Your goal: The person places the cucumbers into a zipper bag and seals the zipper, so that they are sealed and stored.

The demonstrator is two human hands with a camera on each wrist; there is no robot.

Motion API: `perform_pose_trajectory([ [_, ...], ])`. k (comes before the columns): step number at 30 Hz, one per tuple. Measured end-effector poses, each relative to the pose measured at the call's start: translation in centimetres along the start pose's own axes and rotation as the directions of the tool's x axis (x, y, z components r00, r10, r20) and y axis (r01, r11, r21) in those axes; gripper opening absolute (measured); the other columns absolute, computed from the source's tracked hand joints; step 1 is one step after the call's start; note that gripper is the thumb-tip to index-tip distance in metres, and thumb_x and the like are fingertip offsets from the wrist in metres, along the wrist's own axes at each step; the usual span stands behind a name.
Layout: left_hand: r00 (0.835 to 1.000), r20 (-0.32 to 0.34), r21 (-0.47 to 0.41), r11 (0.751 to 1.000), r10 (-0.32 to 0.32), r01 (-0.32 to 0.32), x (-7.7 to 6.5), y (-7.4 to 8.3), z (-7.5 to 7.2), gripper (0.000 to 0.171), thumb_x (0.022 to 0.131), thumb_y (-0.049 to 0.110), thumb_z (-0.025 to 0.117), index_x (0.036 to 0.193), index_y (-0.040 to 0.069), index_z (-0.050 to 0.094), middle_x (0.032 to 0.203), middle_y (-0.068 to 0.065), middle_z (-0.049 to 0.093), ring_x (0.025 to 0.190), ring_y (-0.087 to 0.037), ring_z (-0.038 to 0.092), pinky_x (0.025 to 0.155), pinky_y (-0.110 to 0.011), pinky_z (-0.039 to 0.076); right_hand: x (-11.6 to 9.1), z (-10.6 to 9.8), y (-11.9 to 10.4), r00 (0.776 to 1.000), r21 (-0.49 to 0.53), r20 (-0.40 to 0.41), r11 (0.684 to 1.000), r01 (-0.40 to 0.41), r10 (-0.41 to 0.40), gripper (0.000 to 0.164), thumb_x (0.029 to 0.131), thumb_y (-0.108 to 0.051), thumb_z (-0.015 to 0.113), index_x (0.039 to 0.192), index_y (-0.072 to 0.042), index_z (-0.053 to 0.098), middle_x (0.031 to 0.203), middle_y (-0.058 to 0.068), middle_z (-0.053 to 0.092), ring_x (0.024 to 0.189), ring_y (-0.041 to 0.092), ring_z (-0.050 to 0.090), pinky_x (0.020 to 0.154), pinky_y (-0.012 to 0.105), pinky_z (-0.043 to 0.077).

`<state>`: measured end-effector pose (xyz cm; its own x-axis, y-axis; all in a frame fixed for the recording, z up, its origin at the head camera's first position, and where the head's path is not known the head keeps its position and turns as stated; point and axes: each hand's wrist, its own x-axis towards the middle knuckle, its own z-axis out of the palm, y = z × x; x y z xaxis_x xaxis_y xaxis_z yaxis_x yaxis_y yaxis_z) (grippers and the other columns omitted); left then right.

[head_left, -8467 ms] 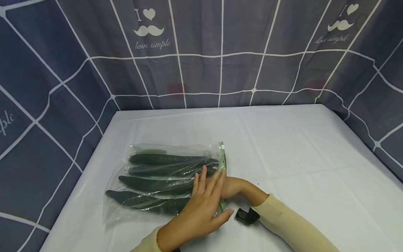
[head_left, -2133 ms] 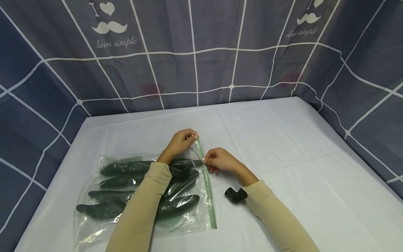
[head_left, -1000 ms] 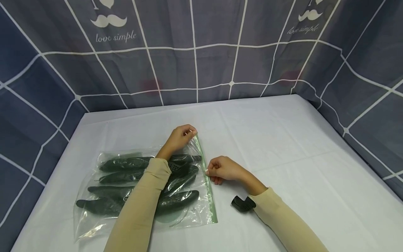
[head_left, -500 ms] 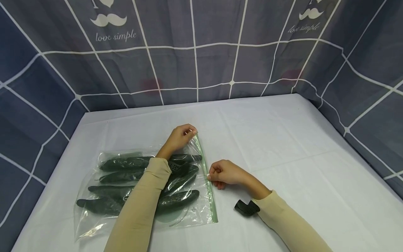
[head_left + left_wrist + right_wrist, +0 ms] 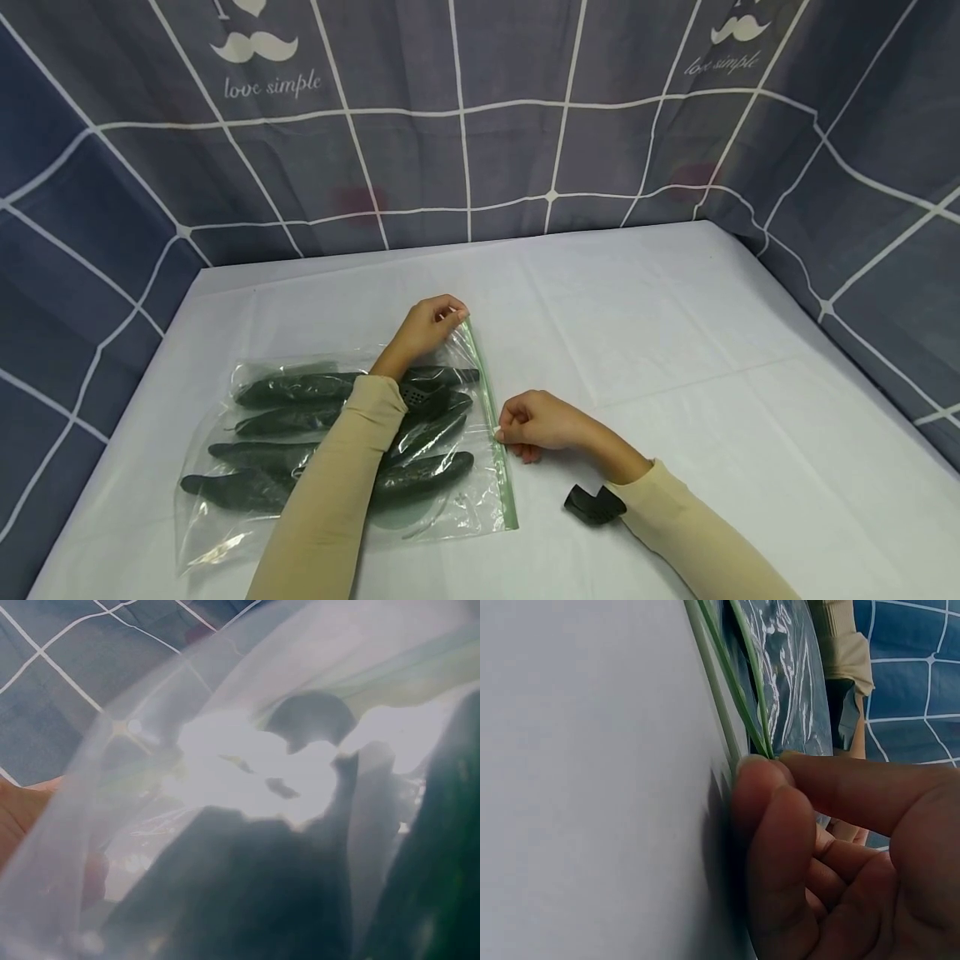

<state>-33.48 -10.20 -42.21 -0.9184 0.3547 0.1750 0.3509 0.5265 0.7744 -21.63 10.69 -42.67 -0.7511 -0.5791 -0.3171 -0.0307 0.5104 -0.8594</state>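
Note:
A clear zip bag (image 5: pixel 468 518) lies flat on the white table, with several dark green cucumbers (image 5: pixel 423 479) inside. Its green zip strip (image 5: pixel 506 496) runs along the right side. At the strip's far end, my left hand (image 5: pixel 423 329) pinches the corner between thumb and fingers, the forearm crossing over the bag. My right hand (image 5: pixel 543 423) pinches a small white slider (image 5: pixel 497 432) about midway along the strip. The right wrist view shows the green zip edges (image 5: pixel 731 664) parted on one side of the fingertips. Glare and plastic film (image 5: pixel 127 742) blur the left wrist view.
A white cloth covers the table (image 5: pixel 675 333). Dark checked curtains (image 5: pixel 510 158) stand behind and at both sides. A black wrist camera (image 5: pixel 595 505) sits at the right cuff; another (image 5: pixel 414 395) shows under the left wrist, over the bag.
My hands, earlier together on the bag's right side, have moved apart. The left now holds the far corner; the right has slid toward me along the zip strip with the slider.

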Motion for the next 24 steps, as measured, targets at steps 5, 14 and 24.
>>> perform_pose_trajectory([
  [5,1.0,0.006,-0.003,1.0,-0.007,0.007,0.0,0.0,0.0,0.018,0.092,0.018,0.054,0.098,0.005,0.064,0.076,-0.009,0.06,0.06,-0.013,0.051,0.055,-0.025,0.043,-0.4,0.2,0.2,1.0,-0.003,0.016,1.0,0.01,-0.01,0.018,0.085,-0.014,0.061,0.073,-0.003,0.056,0.055,0.0,0.054,0.044,0.009,0.053,0.045,0.024,0.047],
  [14,1.0,0.007,0.0,1.0,-0.007,0.007,-0.1,0.0,0.0,0.019,0.092,0.019,0.054,0.098,0.005,0.065,0.076,-0.009,0.059,0.059,-0.013,0.051,0.055,-0.026,0.043,-0.9,0.5,0.3,0.998,-0.03,0.059,0.999,0.013,-0.011,0.016,0.086,-0.013,0.06,0.073,-0.004,0.056,0.055,0.0,0.055,0.043,0.01,0.052,0.045,0.024,0.046],
  [24,1.0,0.005,-0.005,1.0,-0.023,0.023,-0.1,0.0,0.0,0.018,0.092,0.019,0.054,0.098,0.005,0.064,0.074,-0.009,0.058,0.058,-0.012,0.051,0.055,-0.025,0.043,-1.8,0.6,0.0,0.985,-0.045,0.169,0.998,0.037,-0.029,0.023,0.085,-0.011,0.061,0.066,-0.004,0.051,0.053,-0.001,0.053,0.042,0.01,0.052,0.043,0.02,0.043],
])
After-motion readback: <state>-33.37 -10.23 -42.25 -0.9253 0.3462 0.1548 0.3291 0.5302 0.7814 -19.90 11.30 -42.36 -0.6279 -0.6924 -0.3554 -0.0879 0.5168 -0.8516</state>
